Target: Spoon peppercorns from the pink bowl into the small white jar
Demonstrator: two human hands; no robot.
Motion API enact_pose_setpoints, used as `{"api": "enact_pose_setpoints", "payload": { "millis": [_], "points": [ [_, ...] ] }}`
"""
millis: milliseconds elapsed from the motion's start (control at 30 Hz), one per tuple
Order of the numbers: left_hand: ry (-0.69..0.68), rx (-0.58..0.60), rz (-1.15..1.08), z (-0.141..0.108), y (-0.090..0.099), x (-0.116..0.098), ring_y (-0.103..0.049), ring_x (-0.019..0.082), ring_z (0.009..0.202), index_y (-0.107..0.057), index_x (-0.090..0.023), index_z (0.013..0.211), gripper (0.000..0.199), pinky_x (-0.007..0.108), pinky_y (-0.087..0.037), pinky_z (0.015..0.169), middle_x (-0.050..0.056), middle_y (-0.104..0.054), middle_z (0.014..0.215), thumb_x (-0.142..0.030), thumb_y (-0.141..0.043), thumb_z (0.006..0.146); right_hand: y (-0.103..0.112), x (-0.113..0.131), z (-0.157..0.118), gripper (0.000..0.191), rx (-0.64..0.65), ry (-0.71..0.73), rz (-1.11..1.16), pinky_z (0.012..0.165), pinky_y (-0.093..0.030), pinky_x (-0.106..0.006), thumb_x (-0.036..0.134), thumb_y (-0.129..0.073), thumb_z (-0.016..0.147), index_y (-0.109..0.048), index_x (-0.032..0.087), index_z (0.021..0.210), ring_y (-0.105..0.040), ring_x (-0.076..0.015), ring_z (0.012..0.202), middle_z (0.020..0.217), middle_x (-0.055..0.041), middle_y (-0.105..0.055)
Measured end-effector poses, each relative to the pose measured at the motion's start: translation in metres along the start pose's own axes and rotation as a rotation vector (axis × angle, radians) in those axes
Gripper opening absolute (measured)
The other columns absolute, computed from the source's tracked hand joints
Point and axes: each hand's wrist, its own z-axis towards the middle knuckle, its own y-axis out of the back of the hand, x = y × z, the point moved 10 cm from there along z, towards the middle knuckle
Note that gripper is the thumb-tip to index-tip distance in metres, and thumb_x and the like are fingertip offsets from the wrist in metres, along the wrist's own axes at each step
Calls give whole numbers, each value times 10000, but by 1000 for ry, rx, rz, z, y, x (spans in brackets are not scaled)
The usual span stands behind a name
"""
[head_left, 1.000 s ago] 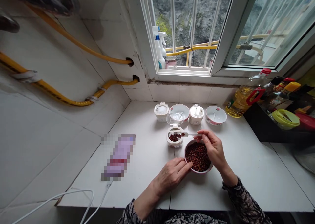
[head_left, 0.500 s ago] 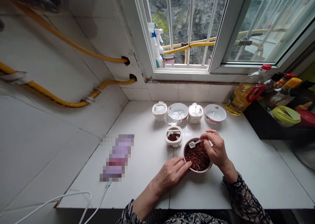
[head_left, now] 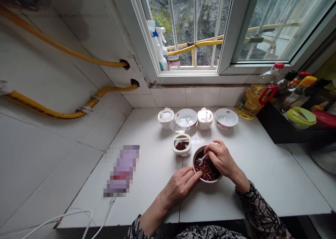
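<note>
My right hand (head_left: 222,159) pinches the handle of a small white spoon (head_left: 201,161). Its tip touches the dark red-brown, peppercorn-like grains (head_left: 209,171) that fill a round bowl (head_left: 215,181) with a pinkish outside. On the bowl's left side, my left hand (head_left: 180,185) grips the rim, its fingertips reaching over the edge; the thumb's hold is hidden. Just beyond the bowl, to the left, stands a seasoning jar (head_left: 182,152) with its clear lid (head_left: 180,125) flipped up and similar dark grains inside.
Behind stand a lidded jar (head_left: 166,118), a white bowl (head_left: 193,114), another lidded jar (head_left: 205,119) and a second white bowl (head_left: 226,121). An oil bottle (head_left: 251,100) and a black rack (head_left: 270,127) of condiments are at right. A blurred purple object (head_left: 123,169) with a white cable lies left.
The spoon's bowl has gone down and slightly left into the grains, and my right hand has tilted with it. My left hand keeps its place on the rim. The whole view has shifted slightly.
</note>
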Motion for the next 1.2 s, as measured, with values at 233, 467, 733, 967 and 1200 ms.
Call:
{"api": "enact_pose_setpoints", "payload": {
  "millis": [233, 467, 733, 967, 1200],
  "points": [
    [-12, -23, -4, 1, 3, -1, -641, 193, 801, -563, -67, 1185, 235, 321, -587, 719, 73, -660, 797, -110, -420, 1004, 10, -16, 0, 240, -91, -159, 123, 984, -398, -426, 146, -405, 824, -611, 238, 742, -638, -189, 661, 565, 31, -689],
    [-6, -20, -3, 1, 3, -1, -649, 195, 816, -563, -73, 1186, 235, 319, -588, 722, 74, -664, 802, -110, -415, 1007, 12, -34, -3, 192, -124, -374, 363, 739, -497, -344, 223, -444, 787, -618, 217, 705, -644, -187, 591, 544, 12, -665],
    [-6, -16, 13, 0, 1, 0, -652, 187, 800, -542, -84, 1230, 258, 318, -591, 706, 70, -658, 790, -125, -409, 1012, 16, -4, 1, 191, -262, -164, 450, 718, -538, -321, 283, -451, 943, -622, 206, 982, -686, -181, 761, 840, -51, -727],
    [-7, -24, 0, 0, 0, 0, -634, 194, 757, -564, -57, 1169, 225, 323, -580, 661, 75, -642, 768, -122, -428, 1003, 6, 62, 1, 333, -187, 374, -38, 963, -439, -452, 44, -396, 884, -608, 217, 1075, -667, -186, 793, 912, -43, -738],
    [-1, -16, -6, -1, 1, 0, -633, 188, 803, -544, -81, 1227, 255, 320, -579, 711, 70, -650, 804, -119, -420, 1008, 47, 31, -5, 208, -309, 240, -4, 860, -463, -390, 101, -431, 860, -576, 221, 773, -547, -138, 535, 593, 47, -595]
  ]
}}
